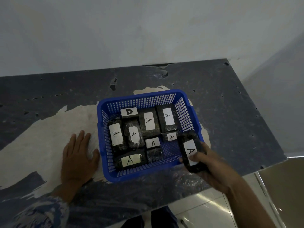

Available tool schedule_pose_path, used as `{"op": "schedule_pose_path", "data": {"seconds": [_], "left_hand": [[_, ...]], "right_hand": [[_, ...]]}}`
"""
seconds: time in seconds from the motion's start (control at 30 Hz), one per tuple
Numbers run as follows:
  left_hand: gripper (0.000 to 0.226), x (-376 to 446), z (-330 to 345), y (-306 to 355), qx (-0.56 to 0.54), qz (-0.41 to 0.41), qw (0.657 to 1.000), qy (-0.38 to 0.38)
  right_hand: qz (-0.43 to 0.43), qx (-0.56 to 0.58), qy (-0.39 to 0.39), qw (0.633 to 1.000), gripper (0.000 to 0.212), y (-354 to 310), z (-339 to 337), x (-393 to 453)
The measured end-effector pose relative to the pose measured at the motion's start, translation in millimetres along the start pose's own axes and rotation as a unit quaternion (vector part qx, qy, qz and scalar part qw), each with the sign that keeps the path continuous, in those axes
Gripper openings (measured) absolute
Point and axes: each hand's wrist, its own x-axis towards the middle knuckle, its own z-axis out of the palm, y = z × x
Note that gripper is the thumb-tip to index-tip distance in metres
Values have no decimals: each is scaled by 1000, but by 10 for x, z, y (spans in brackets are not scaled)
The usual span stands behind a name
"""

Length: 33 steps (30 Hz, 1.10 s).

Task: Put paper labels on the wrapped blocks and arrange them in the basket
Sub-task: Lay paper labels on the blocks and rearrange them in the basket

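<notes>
A blue plastic basket (pixel 105 162) stands on the worn table. Inside lie several black wrapped blocks, most carrying a white paper label marked "A" (pixel 149 120); one label at the back left reads "D" (pixel 129 111). One small block (pixel 154 154) near the front shows no label. My right hand (pixel 212 168) grips another black block (pixel 189 140) with an "A" label, holding it over the basket's front right corner. My left hand (pixel 77 155) rests flat on the table just left of the basket, fingers straight.
The table (pixel 230 112) has a dark peeling surface with pale bare patches, and stands against a white wall. Its right edge drops to a shiny tiled floor (pixel 205 209). My legs show below the front edge.
</notes>
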Motion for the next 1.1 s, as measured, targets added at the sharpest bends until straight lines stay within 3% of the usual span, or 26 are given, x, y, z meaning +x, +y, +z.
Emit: {"op": "schedule_pose_path", "data": {"seconds": [0.1,0.2,0.3,0.47,0.53,0.67,0.83,0.97,1.1], "left_hand": [[78,4,22,-25,5,2,1000,-3],[78,9,58,-59,8,3,1000,-3],[76,16,77,-87,10,5,1000,-1],[76,15,87,-87,0,1,1000,1],[76,14,83,-86,-6,0,1000,3],[77,13,75,-82,-8,1,1000,1],[78,16,90,-94,-11,0,1000,6],[76,24,114,-115,-6,2,1000,5],[74,23,123,-123,-3,3,1000,9]], "right_hand": [[-38,-283,14,958,37,-281,-45,56],[-81,-417,22,905,27,-463,-96,172],[-103,-461,22,881,30,-506,-108,339],[-117,-578,23,807,9,-397,-81,661],[-101,-584,26,805,7,-338,-52,745],[-75,-612,50,786,9,-270,-35,863],[-71,-700,89,705,21,-165,-1,950],[-134,-734,142,650,16,-87,101,881],[-181,-755,146,612,17,-67,107,793]]}}
